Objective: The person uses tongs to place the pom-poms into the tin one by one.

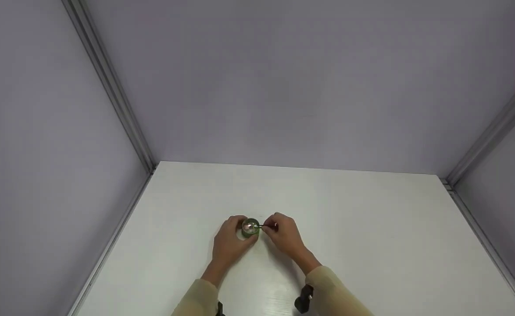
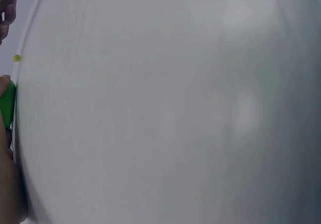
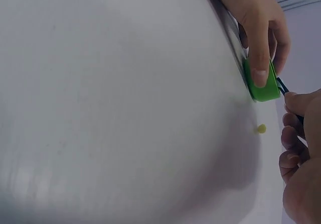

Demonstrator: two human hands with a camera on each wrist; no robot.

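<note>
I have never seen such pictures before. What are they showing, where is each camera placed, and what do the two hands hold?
No machine here: a person works with bare hands at a white table inside grey walls. The wide picture comes from a camera on the head; the other two come from cameras on each wrist, very close to the surface. The left hand grips a small green cup. The right hand pinches a thin dark tool that reaches to the cup's mouth; what it is, I cannot tell. A tiny yellow bead lies on the table beside the cup.

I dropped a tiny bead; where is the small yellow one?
In the right wrist view, the yellow bead lies on the white table, just beside the green cup.
</note>
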